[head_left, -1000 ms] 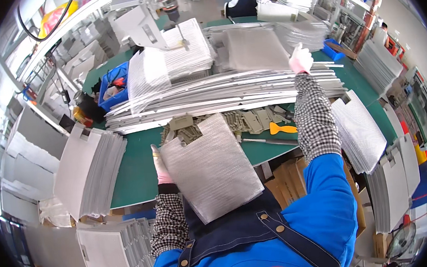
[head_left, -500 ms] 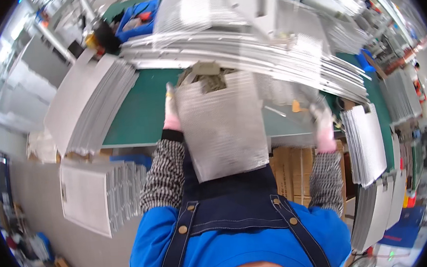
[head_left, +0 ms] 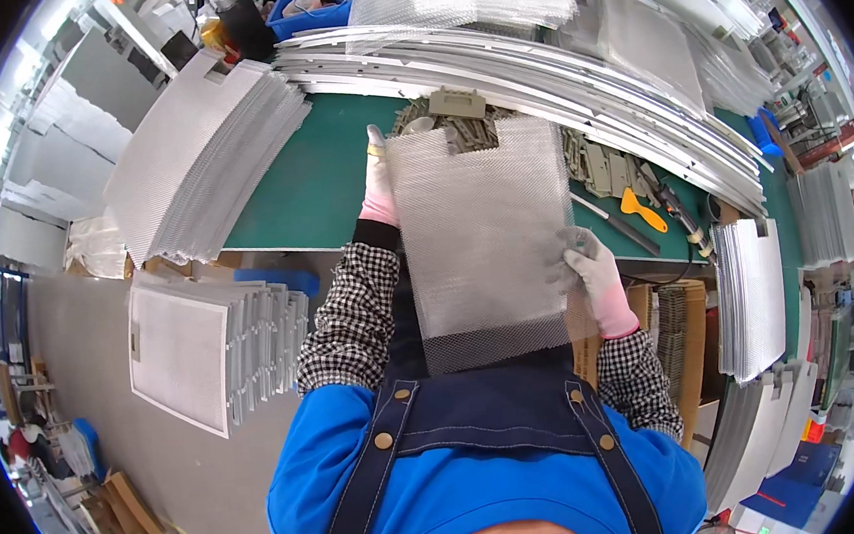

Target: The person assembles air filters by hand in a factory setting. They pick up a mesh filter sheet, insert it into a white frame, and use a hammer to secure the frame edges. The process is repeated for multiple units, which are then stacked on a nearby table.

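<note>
both gloved hands hold a silver mesh sheet (head_left: 480, 238) over the green table (head_left: 311, 191): left hand (head_left: 377, 183) clasps its left edge, right hand (head_left: 593, 279) pinches its right edge.

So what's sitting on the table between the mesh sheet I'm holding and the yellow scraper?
In the head view, a row of grey-beige plastic clips lies on the green table between the mesh sheet and the yellow scraper.

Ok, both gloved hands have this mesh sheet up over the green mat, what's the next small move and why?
Probably lower the mesh sheet flat onto the green mat. The left hand and right hand pinch its side edges, holding it in the air above the grey plastic parts, so it rests on nothing.
</note>
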Available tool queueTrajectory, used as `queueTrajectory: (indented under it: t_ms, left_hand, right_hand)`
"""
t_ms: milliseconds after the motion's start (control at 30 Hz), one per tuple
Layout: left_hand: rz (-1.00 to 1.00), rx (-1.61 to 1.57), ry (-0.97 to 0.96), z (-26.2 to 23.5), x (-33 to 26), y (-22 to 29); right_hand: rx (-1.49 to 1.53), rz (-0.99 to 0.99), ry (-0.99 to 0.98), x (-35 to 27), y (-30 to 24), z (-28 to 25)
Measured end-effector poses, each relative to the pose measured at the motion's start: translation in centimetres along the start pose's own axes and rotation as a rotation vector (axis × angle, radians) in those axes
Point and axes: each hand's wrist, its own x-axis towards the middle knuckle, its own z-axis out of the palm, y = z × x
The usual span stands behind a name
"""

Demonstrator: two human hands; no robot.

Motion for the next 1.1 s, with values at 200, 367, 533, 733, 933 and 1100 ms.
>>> queueTrajectory:
  t_ms: [200,367,533,733,933,1100]
  left_hand:
    - [0.190,0.346,0.462,0.5,-1.0,-0.5]
    - [0.188,0.279,0.388,3.3,-1.3,0.1]
    - [0.283,0.546,0.487,-2.3,1.0,0.8]
    - [0.306,0.692,0.565,-2.6,0.4,1.0]
    - [0.305,0.633,0.501,-6.9,0.7,3.1]
    - [0.282,0.665,0.638,-2.8,0.7,1.0]
  right_hand:
    - [-0.098,-0.194,0.065,-0.1,1.8,-0.2]
    - [-0.734,-0.348,0.278,-2.4,-2.7,-8.0]
    - [-1.439,-0.384,1.131,-11.6,-4.6,-26.2]
    - [-1.441,0.225,1.020,-15.5,-4.0,-36.6]
    - [-1.299,0.127,0.829,-15.2,-3.1,-41.5]
    - [-1.076,0.613,1.626,-19.4,-3.8,-39.4]
